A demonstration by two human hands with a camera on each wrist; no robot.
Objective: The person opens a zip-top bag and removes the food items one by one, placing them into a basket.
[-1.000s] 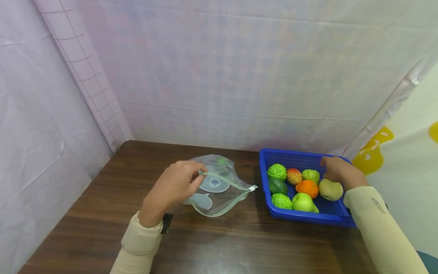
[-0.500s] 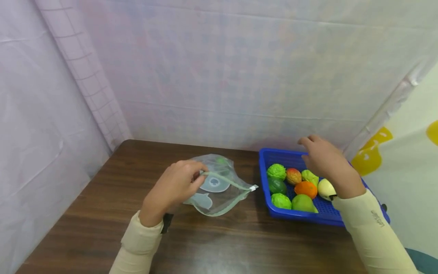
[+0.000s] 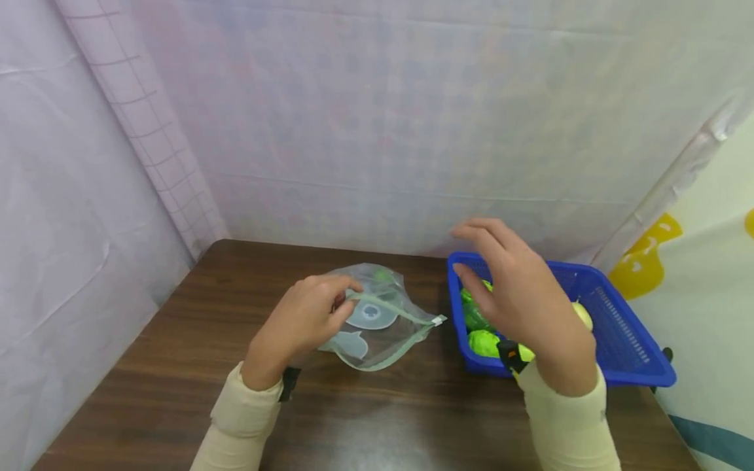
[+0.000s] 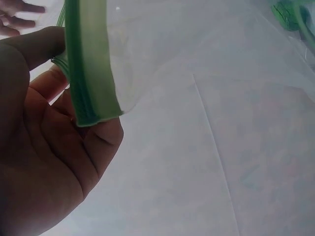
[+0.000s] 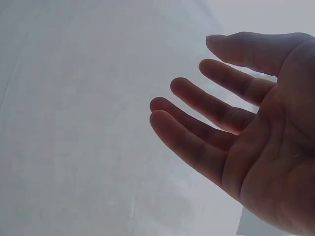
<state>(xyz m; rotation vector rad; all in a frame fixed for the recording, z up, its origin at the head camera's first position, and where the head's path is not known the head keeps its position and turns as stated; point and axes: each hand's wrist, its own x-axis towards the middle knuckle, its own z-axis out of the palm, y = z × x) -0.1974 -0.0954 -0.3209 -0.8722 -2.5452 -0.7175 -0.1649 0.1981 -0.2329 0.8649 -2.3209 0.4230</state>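
My left hand [image 3: 303, 317] pinches the green-edged mouth of a clear zip bag [image 3: 391, 330], which lies on the table with its opening spread. The left wrist view shows the bag's green zip strip [image 4: 93, 64] between thumb and fingers. A small green item [image 3: 383, 275] shows through the plastic near the bag's far end. My right hand [image 3: 521, 294] hovers over the left part of a blue basket [image 3: 639, 340]; in the right wrist view its fingers [image 5: 197, 147] are spread and hold nothing. Part of the basket's contents is hidden behind this hand.
Inside the basket, bright green wrinkled produce [image 3: 484, 343], a dark green avocado-like fruit [image 3: 476, 316] and a pale yellow-green fruit [image 3: 582, 315] show. A white slider [image 3: 438, 320] sits at the bag's right corner. White sheeting [image 3: 383, 131] hangs behind the brown wooden table [image 3: 365, 418].
From inside the basket's right side, my right hand has risen and swung left, without anything in it. My left hand keeps its grip on the bag and has hardly moved.
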